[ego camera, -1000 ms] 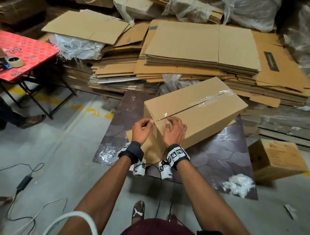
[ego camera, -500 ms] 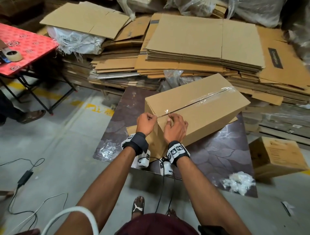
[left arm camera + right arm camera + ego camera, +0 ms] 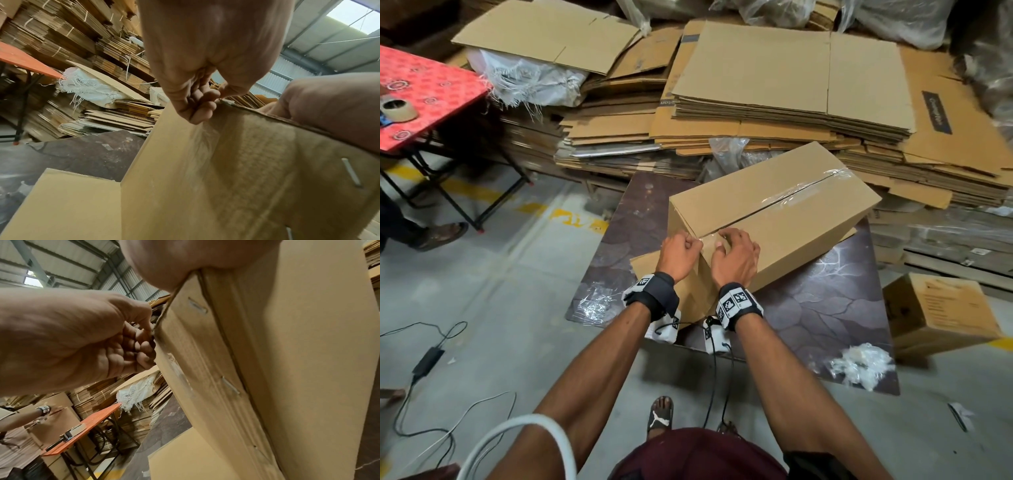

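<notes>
A brown cardboard box [image 3: 791, 205] lies on a dark board [image 3: 825, 308], with clear tape [image 3: 801, 192] along its top seam. Both hands are at its near end. My left hand [image 3: 681, 246] is a loose fist that pinches the tape's end at the near top edge, and the pinching fingers [image 3: 199, 104] meet right at the box [image 3: 226, 170] rim. My right hand [image 3: 736, 253] arches over the same edge beside it, fingers curled onto the top and thumb on the end face. In the right wrist view the left hand [image 3: 92, 340] pinches at the stapled box [image 3: 287, 353] flap.
Stacks of flat cardboard [image 3: 774, 85] fill the back. A red table [image 3: 431, 89] with a tape roll [image 3: 397, 109] stands at the left, near another person's foot [image 3: 438, 234]. A small box [image 3: 938, 311] sits on the floor at the right, crumpled plastic [image 3: 859, 366] on the board, cables [image 3: 428, 359] at the left.
Both hands slid up the box's near end face to its top edge. The left hand closed into a pinch at the tape's end. The box stayed put.
</notes>
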The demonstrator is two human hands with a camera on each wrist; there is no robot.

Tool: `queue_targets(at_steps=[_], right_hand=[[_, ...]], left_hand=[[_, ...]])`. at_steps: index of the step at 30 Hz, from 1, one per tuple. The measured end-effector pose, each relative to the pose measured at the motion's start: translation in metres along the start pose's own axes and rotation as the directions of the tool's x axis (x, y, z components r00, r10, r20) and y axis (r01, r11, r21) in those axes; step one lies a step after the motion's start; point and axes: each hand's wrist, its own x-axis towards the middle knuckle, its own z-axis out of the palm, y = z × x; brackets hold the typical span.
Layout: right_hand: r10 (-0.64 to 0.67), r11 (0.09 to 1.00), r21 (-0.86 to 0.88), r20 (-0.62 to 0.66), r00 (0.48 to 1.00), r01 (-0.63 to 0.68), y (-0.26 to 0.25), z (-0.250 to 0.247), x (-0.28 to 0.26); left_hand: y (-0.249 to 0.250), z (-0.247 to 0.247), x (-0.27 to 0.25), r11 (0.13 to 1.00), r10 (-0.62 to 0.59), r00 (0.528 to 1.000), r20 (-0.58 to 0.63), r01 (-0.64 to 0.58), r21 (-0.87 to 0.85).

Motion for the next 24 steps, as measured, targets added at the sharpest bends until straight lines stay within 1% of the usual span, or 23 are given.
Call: queue_targets(at_steps=[1, 3, 5, 7, 9, 11, 15, 17, 21, 23, 24], right_hand=[[-0.023, 0.999, -0.032, 0.023, 0.999, 0.023, -0.001, 0.0, 0.002], [-0.087, 0.981, -0.164, 0.094, 0.992, 0.102, -0.005, -0.001, 0.006], [-0.098, 0.945, -0.291, 0.193, 0.976, 0.153, -0.012, -0.002, 0.009], [-0.088, 0.928, -0.326, 0.283, 0.955, 0.182, -0.016, -0.002, 0.009], [-0.1, 0.915, -0.342, 0.327, 0.94, 0.217, -0.017, -0.003, 0.009], [-0.106, 0.908, -0.351, 0.331, 0.937, 0.227, -0.016, -0.004, 0.009], [-0.115, 0.921, -0.323, 0.313, 0.943, 0.219, -0.019, -0.008, 0.008], [-0.127, 0.916, -0.33, 0.307, 0.943, 0.23, -0.018, -0.009, 0.008], [-0.121, 0.916, -0.335, 0.294, 0.948, 0.221, -0.017, -0.008, 0.009], [-0.122, 0.926, -0.31, 0.292, 0.949, 0.215, -0.019, -0.01, 0.009], [-0.124, 0.933, -0.29, 0.293, 0.948, 0.211, -0.018, -0.011, 0.009]], left_hand=[[0.0, 0.0, -0.002, 1.0, 0.013, 1.0, -0.008, -0.014, -0.028], [-0.001, -0.003, -0.003, 0.994, 0.039, 0.999, -0.032, -0.042, -0.106], [-0.008, -0.007, 0.002, 0.985, 0.037, 0.998, -0.058, -0.046, -0.168], [-0.019, -0.012, 0.008, 0.972, 0.008, 0.996, -0.093, -0.029, -0.232], [-0.029, -0.014, 0.012, 0.966, -0.006, 0.998, -0.068, -0.011, -0.26], [-0.032, -0.01, 0.008, 0.963, -0.004, 0.999, -0.033, -0.005, -0.269], [-0.03, 0.0, 0.0, 0.955, 0.015, 0.994, -0.108, -0.046, -0.292], [-0.028, 0.003, 0.0, 0.96, 0.014, 0.993, -0.114, -0.045, -0.277], [-0.024, 0.002, 0.003, 0.964, -0.056, 0.996, -0.066, 0.037, -0.262], [-0.019, -0.004, 0.005, 0.942, -0.125, 0.992, -0.019, 0.113, -0.317], [-0.014, -0.009, 0.005, 0.915, -0.176, 0.984, 0.001, 0.164, -0.369]])
